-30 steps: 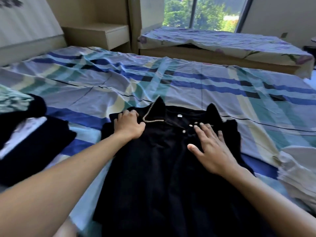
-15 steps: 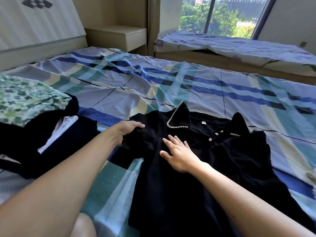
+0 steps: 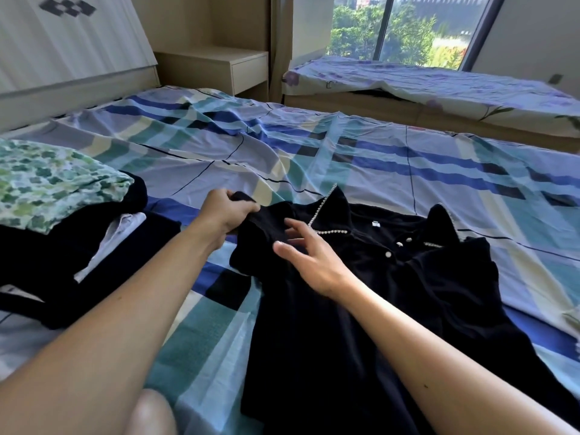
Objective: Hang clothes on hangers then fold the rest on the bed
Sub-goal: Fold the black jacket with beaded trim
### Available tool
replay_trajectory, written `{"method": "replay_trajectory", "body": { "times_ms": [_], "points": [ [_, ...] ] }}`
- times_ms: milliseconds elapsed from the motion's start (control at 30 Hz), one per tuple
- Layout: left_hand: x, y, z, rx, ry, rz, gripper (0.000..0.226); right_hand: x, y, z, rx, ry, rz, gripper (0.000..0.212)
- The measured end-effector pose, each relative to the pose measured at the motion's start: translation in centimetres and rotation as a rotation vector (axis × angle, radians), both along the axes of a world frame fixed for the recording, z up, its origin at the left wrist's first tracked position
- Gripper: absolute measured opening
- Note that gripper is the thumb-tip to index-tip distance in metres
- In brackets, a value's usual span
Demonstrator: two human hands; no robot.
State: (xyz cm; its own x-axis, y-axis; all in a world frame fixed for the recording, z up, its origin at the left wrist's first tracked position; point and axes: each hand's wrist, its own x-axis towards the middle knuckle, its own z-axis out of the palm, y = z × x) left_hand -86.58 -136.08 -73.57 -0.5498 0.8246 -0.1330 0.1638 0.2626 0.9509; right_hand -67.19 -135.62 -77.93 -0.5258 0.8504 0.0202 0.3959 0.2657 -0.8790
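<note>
A black dress with a pearl-trimmed collar and pearl buttons lies spread, front up, on the blue checked bed sheet. My left hand grips the dress's left sleeve and holds it bunched just above the sheet. My right hand hovers over the left shoulder of the dress with fingers spread, beside the sleeve. No hanger is in view.
A pile of clothes lies at the left: a green floral garment on top of dark ones with a white piece between. A wooden nightstand and a second bed stand beyond, under a window.
My left hand has closed on the left sleeve and lifted it. My right hand slid left from the buttons to the shoulder and rose off the cloth. The view swung left.
</note>
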Motion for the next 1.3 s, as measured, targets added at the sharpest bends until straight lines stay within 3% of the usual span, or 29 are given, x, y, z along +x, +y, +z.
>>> {"method": "replay_trajectory", "body": {
  "times_ms": [100, 167, 233, 300, 400, 467, 533, 600, 733, 800, 867, 1000, 1167, 1233, 1300],
  "points": [
    [3.4, 0.2, 2.4, 0.135, -0.322, -0.199, 0.021, -0.3, -0.8, 1.9, -0.122, 0.184, 0.018, 0.082],
    [5.2, -0.2, 3.6, 0.168, -0.570, -0.378, 0.025, -0.5, -0.4, 2.3, -0.147, 0.282, -0.088, 0.069],
    [6.5, -0.1, 4.0, 0.232, -0.595, -0.452, 0.027, 0.1, 0.5, 2.2, -0.197, 0.389, -0.258, 0.057],
    [7.4, 0.2, 3.3, 0.287, -0.326, -0.440, 0.019, 1.2, 1.6, 1.2, -0.226, 0.456, -0.416, 0.046],
    [8.4, 0.8, 0.0, 0.228, 0.302, -0.559, 0.018, 3.9, 2.1, -0.6, -0.232, 0.360, -0.548, 0.051],
    [9.1, 1.1, -3.3, 0.062, 0.641, -0.731, 0.038, 5.9, 1.8, -1.7, -0.245, 0.167, -0.554, 0.069],
    [9.8, 1.1, -5.7, -0.149, 0.849, -0.868, 0.055, 7.8, 1.9, -2.4, -0.220, 0.065, -0.527, 0.086],
    [10.1, 1.2, -6.5, -0.265, 1.020, -0.915, 0.056, 9.6, 2.5, -2.1, -0.096, 0.039, -0.507, 0.087],
    [10.2, 2.9, -5.4, -0.131, 1.101, -0.737, 0.045, 15.6, 5.2, 1.2, 0.240, -0.172, -0.434, 0.075],
    [10.3, 4.5, -4.9, -0.048, 1.105, -0.638, 0.036, 19.6, 7.5, 2.4, 0.317, -0.372, -0.412, 0.084],
    [10.6, 6.7, -4.6, -0.016, 1.125, -0.582, 0.037, 23.0, 10.1, 2.8, 0.261, -0.623, -0.379, 0.105],
    [10.8, 11.4, -5.1, -0.226, 1.216, -0.659, 0.098, 26.6, 13.8, 1.9, 0.061, -0.984, -0.218, 0.139],
    [10.6, 15.8, -5.8, -0.433, 1.083, -0.778, 0.152, 26.2, 16.6, 0.0, 0.004, -0.856, -0.115, 0.159],
    [11.1, 16.1, -5.1, -0.468, 0.990, -0.748, 0.156, 25.8, 17.5, -0.8, 0.030, -0.825, -0.129, 0.145],
    [11.6, 16.6, -4.4, -0.471, 0.986, -0.714, 0.127, 25.0, 17.7, -0.6, 0.066, -0.880, -0.112, 0.103]
  ]
}}
